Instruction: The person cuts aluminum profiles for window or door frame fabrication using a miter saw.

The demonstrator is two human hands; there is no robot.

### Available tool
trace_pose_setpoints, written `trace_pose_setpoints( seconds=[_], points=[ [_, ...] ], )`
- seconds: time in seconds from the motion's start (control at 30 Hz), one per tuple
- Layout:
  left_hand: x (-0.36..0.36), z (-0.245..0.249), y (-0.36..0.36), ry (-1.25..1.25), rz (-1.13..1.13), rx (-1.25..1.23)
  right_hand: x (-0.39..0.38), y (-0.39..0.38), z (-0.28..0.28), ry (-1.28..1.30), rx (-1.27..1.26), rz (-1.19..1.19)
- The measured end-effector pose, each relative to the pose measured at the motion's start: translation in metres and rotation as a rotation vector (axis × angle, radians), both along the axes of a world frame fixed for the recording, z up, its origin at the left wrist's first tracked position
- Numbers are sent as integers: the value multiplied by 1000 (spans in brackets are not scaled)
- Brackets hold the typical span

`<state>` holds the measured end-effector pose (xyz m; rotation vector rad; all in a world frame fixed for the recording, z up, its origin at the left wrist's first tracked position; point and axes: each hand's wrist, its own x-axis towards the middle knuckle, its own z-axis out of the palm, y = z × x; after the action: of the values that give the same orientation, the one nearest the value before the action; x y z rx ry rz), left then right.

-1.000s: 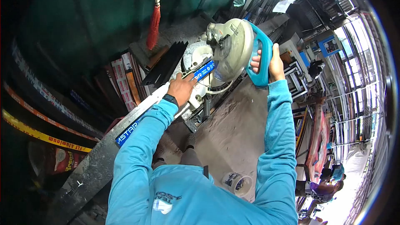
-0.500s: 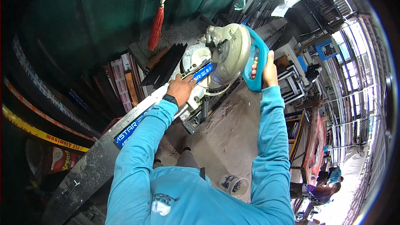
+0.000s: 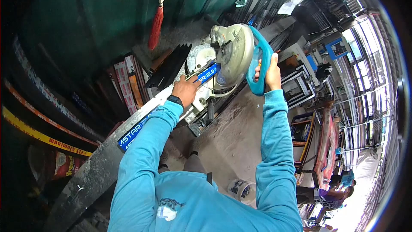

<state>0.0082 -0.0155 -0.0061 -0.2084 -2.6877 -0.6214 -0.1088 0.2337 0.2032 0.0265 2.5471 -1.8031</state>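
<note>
A miter saw point(image 3: 234, 53) with a pale guard stands on the bench, its teal handle point(image 3: 262, 64) at the right. My right hand point(image 3: 271, 74) is wrapped round that handle. A long profile with blue printed film point(image 3: 131, 136) runs along the bench and in under the saw guard. On this profile, just left of the guard, lies my left hand point(image 3: 186, 91), its fingers pressing it against the saw's fence. The guard hides the blade's lower edge and the profile's far end.
Dark serrated profiles point(image 3: 171, 66) lie behind the saw. A red tassel point(image 3: 156, 28) hangs above the bench. Below, a white bucket point(image 3: 241, 190) stands on the floor. Stacked profiles lean at the left. Two people point(image 3: 334, 195) are at the far lower right.
My right hand and the saw handle have moved slightly left. The saw head has shifted a little with them. My left hand stays on the profile.
</note>
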Motion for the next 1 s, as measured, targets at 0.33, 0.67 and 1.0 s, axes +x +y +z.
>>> trace_pose_setpoints(
  seconds=[0.33, 0.67, 1.0],
  points=[
    [1, 2, 1, -18, 4, 7, -2, 3, -4, -6, -24, 12],
    [1, 5, 1, -30, 2, -11, 1, 1, -5, -3, -26, -1],
    [0, 4, 1, -22, 3, 0, 3, 3, -11, 14, -37, -2]
  ],
)
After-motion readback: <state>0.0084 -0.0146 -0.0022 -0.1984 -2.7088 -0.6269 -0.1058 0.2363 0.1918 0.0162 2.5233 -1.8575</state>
